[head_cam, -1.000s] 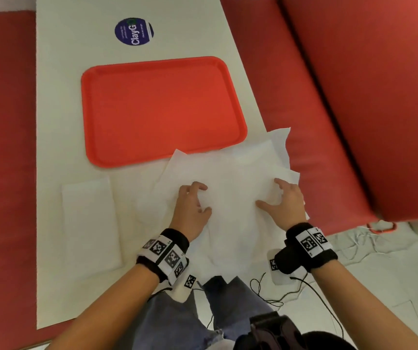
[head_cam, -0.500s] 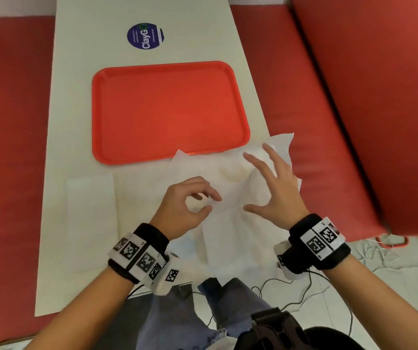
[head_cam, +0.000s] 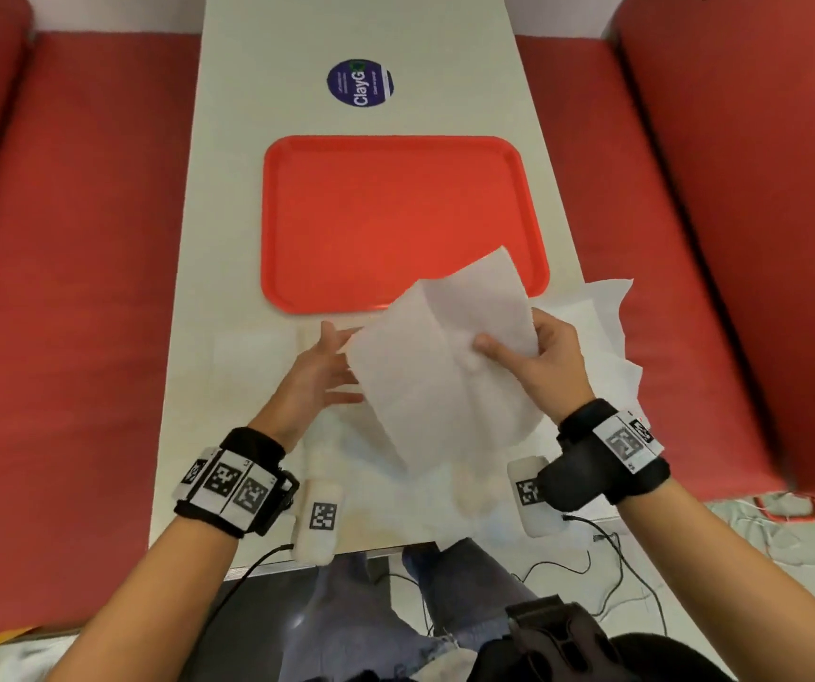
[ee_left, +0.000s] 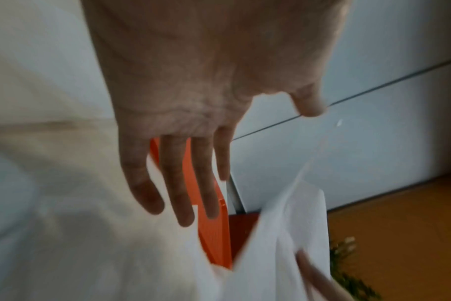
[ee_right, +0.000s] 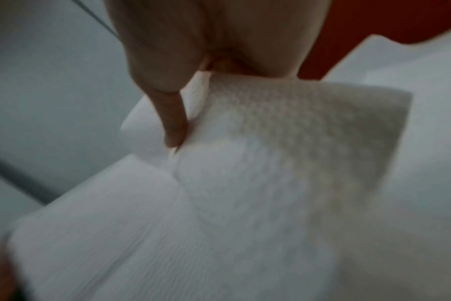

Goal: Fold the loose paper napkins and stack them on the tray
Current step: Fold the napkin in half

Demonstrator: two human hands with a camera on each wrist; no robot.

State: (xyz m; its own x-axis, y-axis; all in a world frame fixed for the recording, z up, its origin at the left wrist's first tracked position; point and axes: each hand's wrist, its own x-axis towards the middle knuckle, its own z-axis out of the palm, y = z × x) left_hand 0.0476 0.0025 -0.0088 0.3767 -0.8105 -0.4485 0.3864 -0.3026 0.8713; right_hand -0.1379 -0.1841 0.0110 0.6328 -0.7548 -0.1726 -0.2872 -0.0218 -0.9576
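The orange tray (head_cam: 395,209) lies bare in the middle of the white table (head_cam: 228,238). My right hand (head_cam: 503,347) pinches a white paper napkin (head_cam: 439,376) between thumb and fingers and holds it tilted above the table, with its far corner over the tray's near edge. The right wrist view shows the thumb (ee_right: 174,122) pressed on the embossed napkin (ee_right: 283,163). My left hand (head_cam: 341,369) is open with straight fingers (ee_left: 173,189) beside the napkin's left edge, and contact cannot be told. More loose napkins (head_cam: 607,332) lie crumpled at the table's right edge.
A flat white napkin (head_cam: 253,349) lies on the table left of my hands, faint against the surface. A round blue sticker (head_cam: 360,83) sits beyond the tray. Red bench seats (head_cam: 75,287) flank the table. Cables (head_cam: 592,558) hang below the near edge.
My right hand has picked one napkin off the pile and lifted it toward the tray. My left hand has uncurled and now spreads open at its left side.
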